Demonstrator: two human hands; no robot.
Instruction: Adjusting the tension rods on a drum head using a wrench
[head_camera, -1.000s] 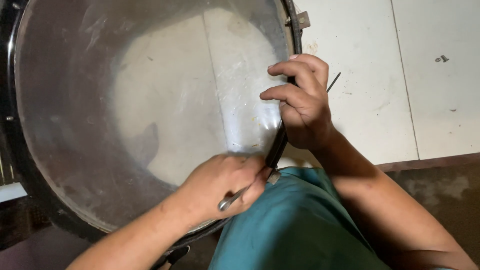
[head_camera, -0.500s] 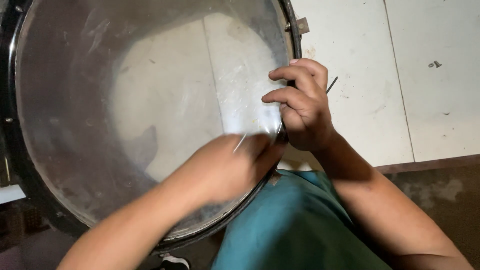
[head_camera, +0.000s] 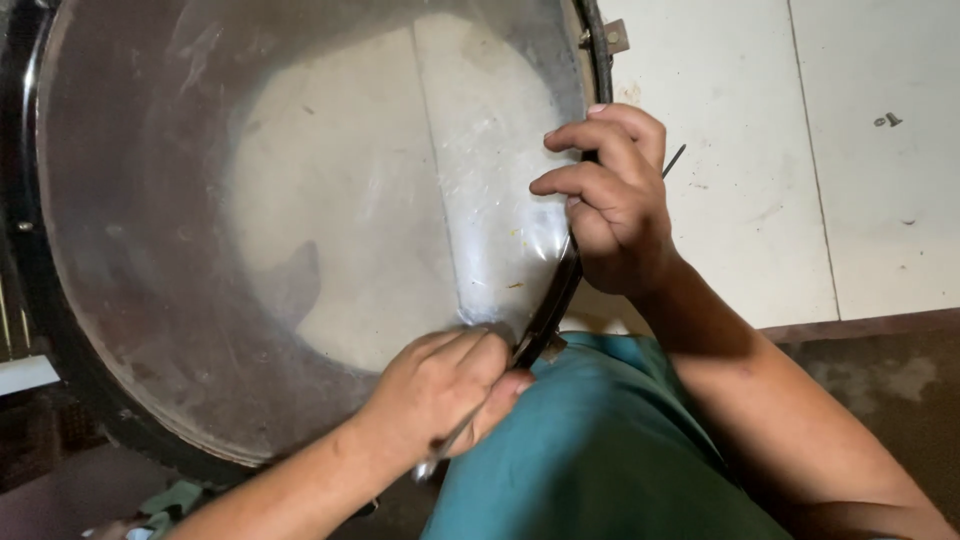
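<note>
Large round drum (head_camera: 300, 230) with clear skin lies tilted against the teal-clad lap (head_camera: 600, 450), over pale floor tiles (head_camera: 850, 200). Right hand (head_camera: 610, 200): fingers curled tight around the black rim (head_camera: 550, 310). Left hand (head_camera: 440, 395): fingers pinching a thin metal tool (head_camera: 440, 455) at the rim's lower edge.

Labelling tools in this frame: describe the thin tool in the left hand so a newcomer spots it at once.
Start from the big round drum with its clear, scuffed skin filling the left of the view. At its lower right rim, against the teal-clad lap, the left hand grips a slim metal tool. It alone is pale and shiny; the rim is black.
</note>
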